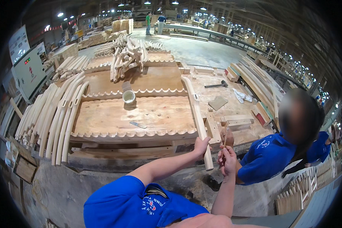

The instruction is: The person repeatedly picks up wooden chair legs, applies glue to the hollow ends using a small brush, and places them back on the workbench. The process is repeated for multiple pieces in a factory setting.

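Provisionally, we judge the post (197, 110) stiff, best held where left fingers (206, 141) grasp it; right fingers (227, 151) pinch a stick (225, 142).

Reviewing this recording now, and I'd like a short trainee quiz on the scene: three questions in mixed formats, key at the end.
1. Multiple choice: What is the wearer's left hand holding?
A) a white cloth
B) a long wooden piece
C) a flat blade

2. True or false: The hammer lies farther right in the picture than the round cup.

3. Fill in the missing word: The near edge of the wooden panel is not straight but ____, with a row of rounded notches.

Key
1. B
2. True
3. scalloped
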Available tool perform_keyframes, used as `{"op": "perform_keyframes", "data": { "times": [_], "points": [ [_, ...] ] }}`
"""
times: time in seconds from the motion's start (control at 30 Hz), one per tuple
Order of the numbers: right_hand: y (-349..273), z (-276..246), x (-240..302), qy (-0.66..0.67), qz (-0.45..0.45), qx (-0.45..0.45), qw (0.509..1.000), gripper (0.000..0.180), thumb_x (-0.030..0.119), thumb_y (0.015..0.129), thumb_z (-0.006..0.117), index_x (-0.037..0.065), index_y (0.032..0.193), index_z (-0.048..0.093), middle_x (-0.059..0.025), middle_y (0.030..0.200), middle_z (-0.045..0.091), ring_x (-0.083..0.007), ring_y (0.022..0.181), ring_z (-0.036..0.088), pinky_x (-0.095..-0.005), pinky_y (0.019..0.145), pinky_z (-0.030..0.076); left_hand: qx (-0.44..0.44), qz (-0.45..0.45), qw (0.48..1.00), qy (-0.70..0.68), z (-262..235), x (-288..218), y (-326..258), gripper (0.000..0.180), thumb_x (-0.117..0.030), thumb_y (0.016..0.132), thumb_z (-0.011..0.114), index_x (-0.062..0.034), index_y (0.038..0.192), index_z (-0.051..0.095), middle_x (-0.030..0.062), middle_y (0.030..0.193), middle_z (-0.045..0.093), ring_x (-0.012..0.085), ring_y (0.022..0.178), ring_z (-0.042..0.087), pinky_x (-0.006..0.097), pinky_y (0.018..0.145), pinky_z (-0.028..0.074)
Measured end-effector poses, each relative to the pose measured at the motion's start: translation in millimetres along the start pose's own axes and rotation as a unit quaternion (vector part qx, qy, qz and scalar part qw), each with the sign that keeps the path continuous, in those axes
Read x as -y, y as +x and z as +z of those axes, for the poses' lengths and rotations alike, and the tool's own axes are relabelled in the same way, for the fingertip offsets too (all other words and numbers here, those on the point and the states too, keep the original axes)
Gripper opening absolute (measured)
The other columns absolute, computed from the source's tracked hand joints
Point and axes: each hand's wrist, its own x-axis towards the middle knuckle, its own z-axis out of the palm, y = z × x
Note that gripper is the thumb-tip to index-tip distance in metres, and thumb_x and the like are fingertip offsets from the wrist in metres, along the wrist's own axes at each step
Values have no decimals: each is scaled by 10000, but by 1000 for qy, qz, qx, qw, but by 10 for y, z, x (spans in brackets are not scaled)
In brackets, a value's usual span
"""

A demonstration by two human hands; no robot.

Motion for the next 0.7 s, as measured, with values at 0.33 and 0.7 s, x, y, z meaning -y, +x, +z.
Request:
{"op": "perform_keyframes", "data": {
  "times": [0.33,0.7],
  "points": [
    [256,253,-18,-102,-8,51,993,177,101,920,497,17,1056,572,-18,667,556,-23,481,404,-157,421,301,320,-105,922,194,-1001,-592,20,315,-340,898,565,-42,1000,557,50,826,628,96,636,598,232,558,502],
    [767,1558,-481,-394,-124,118,903,183,98,875,524,31,1029,596,-14,670,567,-46,583,477,-204,538,395,-244,143,956,77,-4208,-2544,932,214,-212,865,534,-64,1018,528,45,890,578,122,653,539,274,607,473]
  ]
}}
